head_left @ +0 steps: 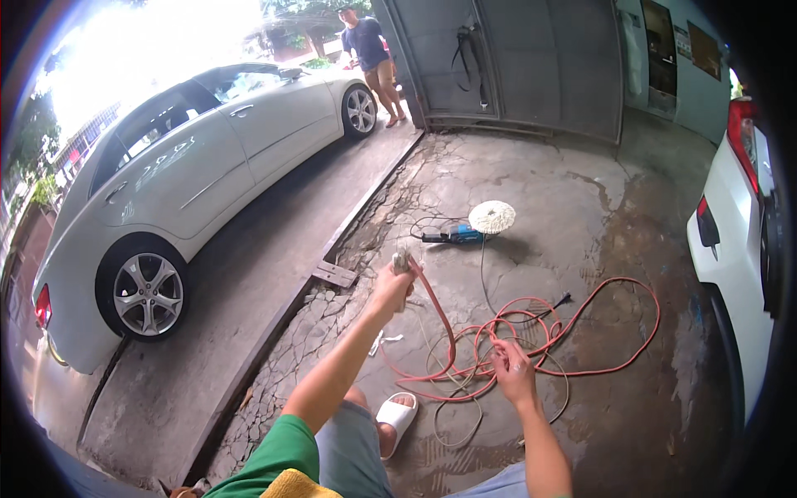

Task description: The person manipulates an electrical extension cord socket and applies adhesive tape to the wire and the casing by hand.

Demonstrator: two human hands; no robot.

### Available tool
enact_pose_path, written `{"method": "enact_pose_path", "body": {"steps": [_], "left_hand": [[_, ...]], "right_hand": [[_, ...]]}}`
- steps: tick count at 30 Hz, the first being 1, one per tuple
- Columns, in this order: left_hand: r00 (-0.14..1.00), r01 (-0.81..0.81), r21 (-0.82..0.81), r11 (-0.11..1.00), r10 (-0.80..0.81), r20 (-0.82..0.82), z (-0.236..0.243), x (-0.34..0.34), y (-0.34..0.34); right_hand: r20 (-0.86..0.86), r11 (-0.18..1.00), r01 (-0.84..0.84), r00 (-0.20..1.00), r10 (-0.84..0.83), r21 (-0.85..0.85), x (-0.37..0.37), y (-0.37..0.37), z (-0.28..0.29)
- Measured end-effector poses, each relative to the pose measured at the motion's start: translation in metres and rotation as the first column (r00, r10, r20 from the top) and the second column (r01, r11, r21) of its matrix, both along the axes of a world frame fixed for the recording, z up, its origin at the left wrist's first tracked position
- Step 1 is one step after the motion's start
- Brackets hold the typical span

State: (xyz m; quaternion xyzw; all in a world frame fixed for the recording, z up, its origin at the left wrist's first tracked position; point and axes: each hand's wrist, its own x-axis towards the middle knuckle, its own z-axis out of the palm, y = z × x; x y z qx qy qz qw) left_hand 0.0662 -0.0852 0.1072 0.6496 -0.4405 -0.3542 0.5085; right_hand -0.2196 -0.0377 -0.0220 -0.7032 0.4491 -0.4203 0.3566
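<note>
My left hand [392,288] is raised in front of me, closed round a pale greyish piece [402,261] whose exact kind I cannot make out. A red cord [437,306] hangs from this hand to the loose coils [531,325] on the floor. Lower and to the right, my right hand [515,371] has its fingers closed on the red cord above the coils. A thinner tan cord [475,432] and a black plug [566,297] lie among the loops. Beyond them rests a blue and black polisher [455,235] with a fluffy white pad [492,217] facing up.
A white car [199,153] stands on the raised concrete at left, past a kerb [274,344]. Another white vehicle [721,216] is at right. A person [367,54] stands by the far car end, beside a grey metal gate [540,66]. Cracked concrete lies underfoot.
</note>
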Motion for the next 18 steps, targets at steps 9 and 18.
{"method": "enact_pose_path", "body": {"steps": [9, 18], "left_hand": [[0.996, 0.034, 0.084, 0.996, -0.026, -0.09, -0.022, -0.017, 0.001], [0.994, 0.003, 0.032, 0.999, 0.001, -0.111, -0.039, -0.023, 0.004]], "right_hand": [[-0.054, 0.999, 0.03, 0.998, -0.031, -0.024, -0.025, 0.004, -0.011], [-0.071, 1.0, -0.027, 0.997, 0.027, 0.005, -0.017, 0.006, -0.009]]}}
